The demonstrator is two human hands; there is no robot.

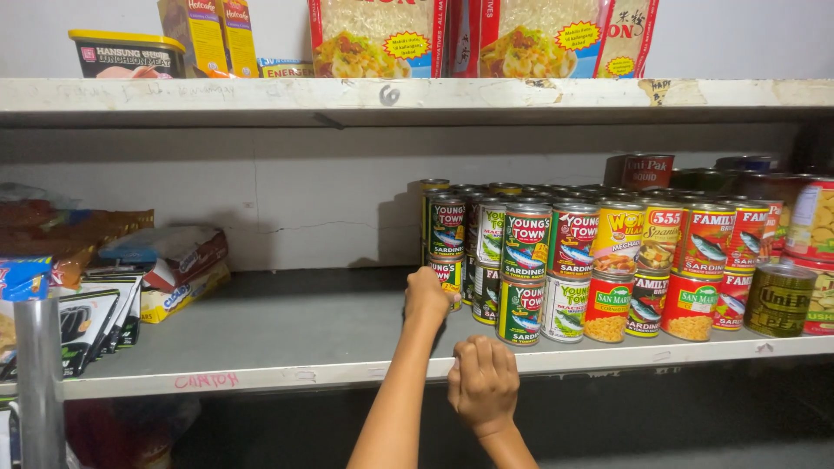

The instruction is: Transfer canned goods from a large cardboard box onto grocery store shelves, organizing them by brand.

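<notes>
My left hand [426, 297] reaches onto the grey middle shelf [287, 334]. Its fingers curl against the left side of a small green-and-yellow fish can [451, 274] in the bottom row of a stacked block of cans [556, 260]. My right hand [482, 382] is a closed fist at the shelf's front edge, knuckles up, with nothing seen in it. It sits just below a green-labelled can [519, 311] at the front of the block.
Red and yellow cans [686, 295] and a gold can [779, 300] fill the shelf's right side. Snack bags and boxes [174, 260] lie at the left. A metal post [39, 382] stands near left. Noodle packs [382, 35] sit on the top shelf.
</notes>
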